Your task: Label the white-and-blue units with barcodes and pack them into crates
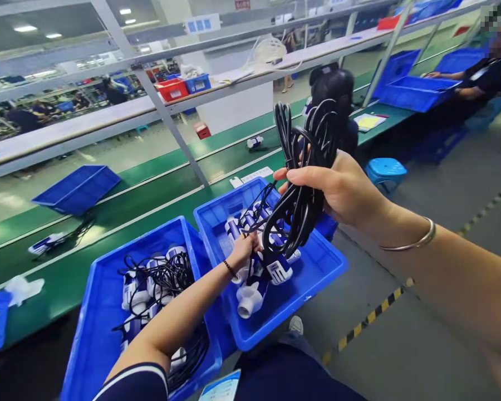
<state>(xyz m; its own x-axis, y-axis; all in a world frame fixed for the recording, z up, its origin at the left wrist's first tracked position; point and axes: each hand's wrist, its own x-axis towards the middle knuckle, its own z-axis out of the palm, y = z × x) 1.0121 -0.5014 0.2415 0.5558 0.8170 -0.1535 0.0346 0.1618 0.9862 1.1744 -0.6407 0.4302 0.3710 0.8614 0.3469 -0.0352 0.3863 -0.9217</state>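
Right hand (338, 186) gripped a bundle of black cables (304, 167) raised above the blue bin (317, 267), while left hand (242, 250) closed on white-and-blue devices (271, 267) inside that bin.

Two hands (338, 189), one cable bundle (304, 167), two nearer blue bins (317, 267), one blue stool (386, 170).
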